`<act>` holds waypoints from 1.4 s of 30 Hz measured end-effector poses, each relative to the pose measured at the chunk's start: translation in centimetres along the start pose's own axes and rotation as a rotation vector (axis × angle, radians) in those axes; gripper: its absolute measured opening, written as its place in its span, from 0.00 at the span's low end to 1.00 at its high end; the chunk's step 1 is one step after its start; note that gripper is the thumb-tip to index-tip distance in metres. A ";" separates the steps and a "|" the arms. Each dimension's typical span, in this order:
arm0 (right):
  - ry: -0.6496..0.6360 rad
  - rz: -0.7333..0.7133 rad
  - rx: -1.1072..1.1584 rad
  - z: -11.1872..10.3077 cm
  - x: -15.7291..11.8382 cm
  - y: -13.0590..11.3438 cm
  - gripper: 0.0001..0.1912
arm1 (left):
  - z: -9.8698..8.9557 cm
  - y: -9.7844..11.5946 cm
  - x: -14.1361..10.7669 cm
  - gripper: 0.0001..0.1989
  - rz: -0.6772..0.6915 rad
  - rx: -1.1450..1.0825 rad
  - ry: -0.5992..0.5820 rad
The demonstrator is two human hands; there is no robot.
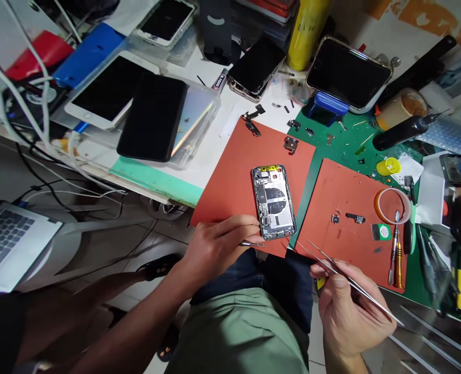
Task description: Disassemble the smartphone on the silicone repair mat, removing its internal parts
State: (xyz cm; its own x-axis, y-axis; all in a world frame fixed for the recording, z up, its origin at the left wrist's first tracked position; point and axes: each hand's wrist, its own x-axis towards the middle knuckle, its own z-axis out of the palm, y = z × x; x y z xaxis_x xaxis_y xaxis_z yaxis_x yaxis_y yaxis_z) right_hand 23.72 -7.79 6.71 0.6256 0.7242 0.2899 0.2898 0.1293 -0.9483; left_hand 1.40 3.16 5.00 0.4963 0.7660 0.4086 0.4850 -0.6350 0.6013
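Note:
An opened phone housing (279, 208) lies on the left orange mat (230, 182), its inner parts showing and yellow tape at its top end. My left hand (225, 241) is at the housing's lower left corner, fingers closed around a thin pointed tool (253, 244). To the right and lower, my right hand (349, 304) holds metal tweezers (341, 274) whose tips are apart, with nothing between them, and point toward the gap between the mats. Small phone parts (355, 218) rest on the right orange mat (316, 208).
Stacked phones (152, 117) sit at the left on clear boxes. A phone (349, 72) leans on a blue stand at the back. A tape roll (392, 206) and screwdrivers (397, 259) lie at right. A laptop (10, 244) and another person's arm (82, 306) are at left.

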 end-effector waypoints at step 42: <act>-0.282 -0.538 -0.151 4.5 -0.7 2.7 0.21 | 0.1 0.3 0.6 0.04 0.043 0.018 0.045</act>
State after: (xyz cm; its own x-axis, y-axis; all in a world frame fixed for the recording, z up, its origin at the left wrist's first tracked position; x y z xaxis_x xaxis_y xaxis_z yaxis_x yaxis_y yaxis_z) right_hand 20.79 -4.94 3.38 0.1539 0.7380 0.6570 0.6234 0.4434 -0.6441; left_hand 1.93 3.44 5.35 0.4845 0.7411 0.4648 0.4770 -0.6692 0.5698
